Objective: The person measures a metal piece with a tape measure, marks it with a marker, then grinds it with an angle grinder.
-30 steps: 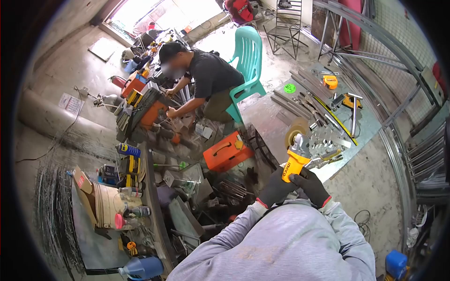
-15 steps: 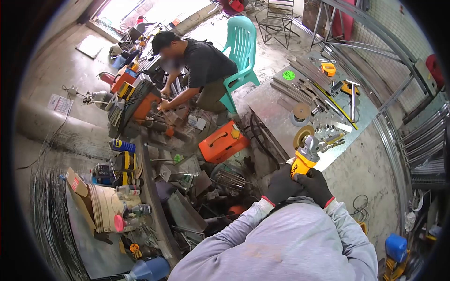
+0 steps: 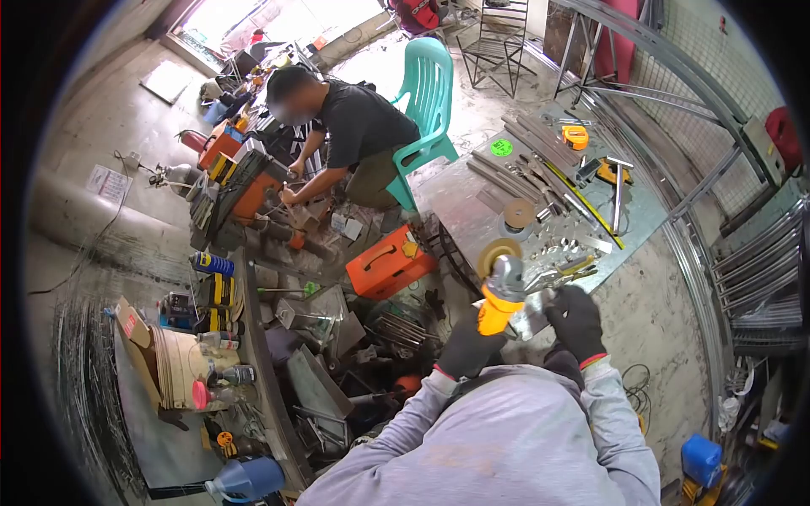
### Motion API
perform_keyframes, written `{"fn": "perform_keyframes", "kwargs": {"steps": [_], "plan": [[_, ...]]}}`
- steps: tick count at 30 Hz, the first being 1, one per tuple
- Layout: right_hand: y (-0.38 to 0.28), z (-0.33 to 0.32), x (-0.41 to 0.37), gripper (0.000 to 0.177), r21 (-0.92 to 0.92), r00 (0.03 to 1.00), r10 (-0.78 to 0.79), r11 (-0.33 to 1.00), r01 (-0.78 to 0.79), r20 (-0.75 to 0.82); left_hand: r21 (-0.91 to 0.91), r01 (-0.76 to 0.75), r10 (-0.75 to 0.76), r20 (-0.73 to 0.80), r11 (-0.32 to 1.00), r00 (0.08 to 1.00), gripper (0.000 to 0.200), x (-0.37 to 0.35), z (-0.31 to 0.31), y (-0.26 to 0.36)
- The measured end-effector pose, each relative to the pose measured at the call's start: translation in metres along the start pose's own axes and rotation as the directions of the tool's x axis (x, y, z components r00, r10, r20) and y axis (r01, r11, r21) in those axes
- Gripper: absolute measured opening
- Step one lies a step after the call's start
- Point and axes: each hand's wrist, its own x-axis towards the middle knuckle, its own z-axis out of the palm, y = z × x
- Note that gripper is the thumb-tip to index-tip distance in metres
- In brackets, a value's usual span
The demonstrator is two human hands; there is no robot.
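My left hand (image 3: 467, 346), in a black glove with a red cuff edge, is closed around the yellow body of an angle grinder (image 3: 500, 310). The grinder points away from me, its grey head and brown disc (image 3: 498, 250) raised at the near edge of the metal-topped table (image 3: 456, 190). To the right of the grinder, my gloved right hand (image 3: 577, 327) is apart from it, above the table's near corner. Its thumb and fingers look parted, and nothing shows between them. Close by on the tabletop lie a yellow-handled tool (image 3: 577, 266) and a loose disc (image 3: 518, 213).
A person (image 3: 354, 126) in a dark shirt crouches by a green plastic chair (image 3: 426, 110). On the table are metal bars (image 3: 498, 175), a tape measure (image 3: 575, 137) and a clamp (image 3: 614, 173). An orange toolbox (image 3: 390, 263) stands left of the table, among scrap metal.
My right hand has come off the grinder and moved apart to the right. The grinder, in my left hand, has shifted left. The view has turned slightly.
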Motion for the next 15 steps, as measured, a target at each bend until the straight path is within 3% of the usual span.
{"fn": "perform_keyframes", "kwargs": {"steps": [1, 2, 4, 5, 6, 7, 9, 10, 12, 14, 15], "plan": [[0.013, -0.008, 0.013, 0.051, -0.157, 0.995, -0.086, 0.985, 0.077, -0.049, 0.005, 0.000, 0.000, -0.001, 1.000, 1.000, 0.059, 0.001, 0.000, -0.012], [0.018, -0.017, 0.023, 0.056, -0.257, 0.997, -0.070, 0.965, 0.058, -0.037, -0.083, -0.004, 0.002, -0.021, 0.997, 1.000, 0.054, 0.002, 0.000, -0.017], [0.034, -0.023, 0.041, 0.058, -0.318, 0.992, -0.126, 0.941, 0.114, -0.019, -0.273, 0.030, -0.048, -0.062, 0.962, 0.997, 0.044, 0.000, 0.006, -0.031], [0.043, -0.023, 0.048, 0.060, -0.377, 0.984, -0.179, 0.911, 0.166, 0.002, -0.247, 0.051, -0.077, -0.094, 0.968, 0.993, 0.045, -0.004, 0.008, -0.008], [0.048, -0.022, 0.055, 0.061, -0.379, 0.988, -0.134, 0.913, 0.152, 0.074, -0.204, -0.028, -0.009, -0.179, 0.979, 0.984, 0.045, -0.002, 0.013, -0.016], [0.059, -0.016, 0.060, 0.053, -0.416, 0.972, -0.231, 0.881, 0.227, 0.040, -0.157, -0.096, 0.055, -0.251, 0.983, 0.966, 0.045, -0.003, 0.019, -0.024], [0.073, -0.012, 0.071, 0.037, -0.377, 0.944, -0.330, 0.872, 0.311, 0.015, -0.044, 0.074, -0.082, -0.217, 0.996, 0.973, 0.043, -0.015, 0.019, -0.010], [0.070, -0.019, 0.073, 0.035, -0.337, 0.950, -0.305, 0.890, 0.308, 0.064, -0.132, 0.098, -0.128, -0.237, 0.986, 0.963, 0.042, -0.020, 0.025, -0.004], [0.076, -0.024, 0.077, 0.047, -0.360, 0.932, -0.356, 0.862, 0.357, 0.072, -0.220, 0.167, -0.219, -0.241, 0.961, 0.946, 0.041, -0.028, 0.039, -0.001], [0.084, -0.023, 0.081, 0.058, -0.349, 0.929, -0.350, 0.861, 0.370, 0.122, -0.131, 0.061, -0.103, -0.344, 0.989, 0.933, 0.040, -0.033, 0.043, -0.006], [0.085, -0.022, 0.083, 0.061, -0.383, 0.928, -0.336, 0.845, 0.372, 0.160, -0.137, 0.080, -0.122, -0.340, 0.987, 0.932, 0.040, -0.038, 0.042, -0.008]]}}
